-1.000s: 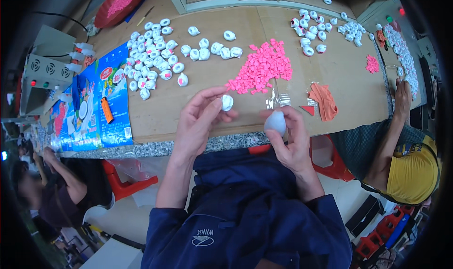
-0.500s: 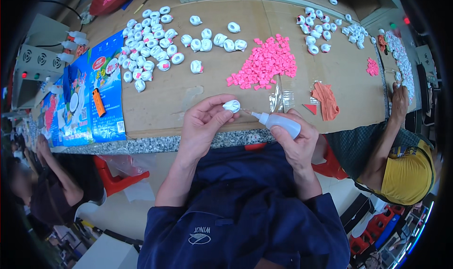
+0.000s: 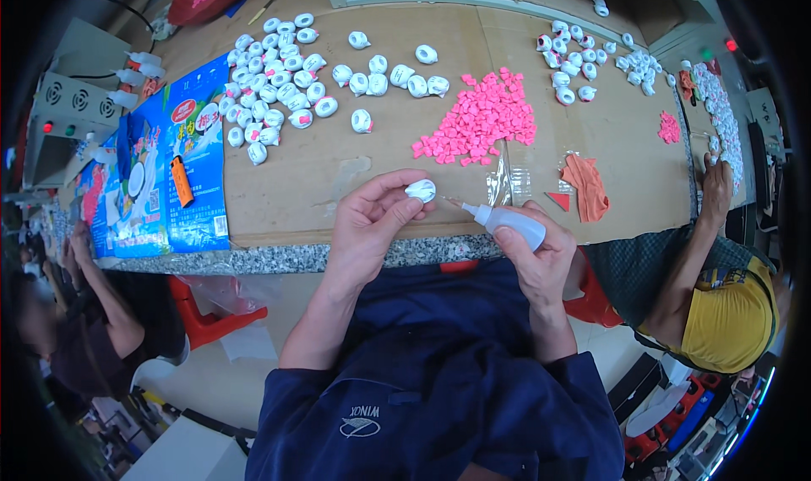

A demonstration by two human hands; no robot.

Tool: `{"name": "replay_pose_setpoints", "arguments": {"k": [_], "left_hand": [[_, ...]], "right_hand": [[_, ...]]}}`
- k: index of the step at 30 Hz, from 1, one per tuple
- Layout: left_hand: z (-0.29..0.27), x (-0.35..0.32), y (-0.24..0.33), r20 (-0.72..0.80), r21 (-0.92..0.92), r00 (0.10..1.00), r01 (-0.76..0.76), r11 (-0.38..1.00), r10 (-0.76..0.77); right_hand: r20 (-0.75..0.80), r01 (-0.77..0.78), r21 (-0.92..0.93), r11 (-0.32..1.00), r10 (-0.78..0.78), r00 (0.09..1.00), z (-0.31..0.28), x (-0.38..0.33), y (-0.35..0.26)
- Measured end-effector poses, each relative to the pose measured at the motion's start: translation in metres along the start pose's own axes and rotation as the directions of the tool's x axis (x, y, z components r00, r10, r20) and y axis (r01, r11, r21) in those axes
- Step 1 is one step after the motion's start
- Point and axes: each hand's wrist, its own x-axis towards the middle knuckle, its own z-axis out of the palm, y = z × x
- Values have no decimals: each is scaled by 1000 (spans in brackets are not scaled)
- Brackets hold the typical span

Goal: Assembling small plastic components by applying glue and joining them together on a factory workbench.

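Loads of white balls sit left of the pink pile. Below-left of it, left hand is pinching one white piece; below-right, right hand is closed round a squeeze bottle. Orange cloth lies right of the pile, lower.

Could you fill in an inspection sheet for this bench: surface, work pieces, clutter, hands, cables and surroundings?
Surface: brown cardboard on a table with a speckled edge.
Work pieces: loose white pieces in groups; pile of small pink pieces.
Clutter: orange cloth; orange lighter-like object on a blue printed sheet.
Hands: left hand pinches a white piece; right hand holds a bottle, its thin tip aimed toward that piece.
Cables: black cable, upper left.
Surroundings: co-worker in yellow at right; red stool at left.
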Motion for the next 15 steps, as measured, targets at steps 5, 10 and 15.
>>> {"name": "replay_pose_setpoints", "arguments": {"k": [5,10,15], "left_hand": [[1,-2,0,-19,-19,999,27,999,-28],[1,-3,0,-2,-8,1000,16,1000,-16],[0,-3,0,7,5,1000,18,1000,-18]], "right_hand": [[13,44,-17,999,-44,999,1,-1,-1],[5,28,-10,1000,-28,1000,1,0,-2],[11,26,-20,999,-26,1000,1,1,-2]]}}
